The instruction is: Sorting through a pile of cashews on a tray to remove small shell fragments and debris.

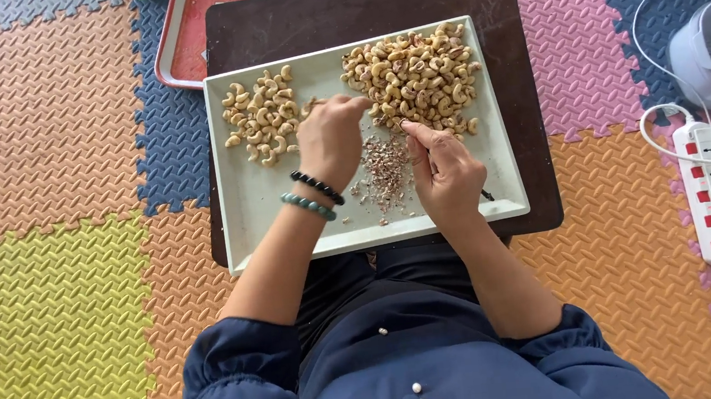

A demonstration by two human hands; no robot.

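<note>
Pale tray (242,211): left hand (330,139) pinching cashew, right hand (445,172) gripping upright tool.

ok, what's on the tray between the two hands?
Head view: a small heap of peeled skin scraps lies on the pale tray, between the left hand and the right hand. The cashew piles sit further up.

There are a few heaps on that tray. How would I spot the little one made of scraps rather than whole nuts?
Find the pale rectangular tray on the dark low table. Look between the left hand and the right hand, below the big nut pile. The heap of skins there is small pinkish flakes, unlike the curved whole nuts in the smaller nut pile.
</note>
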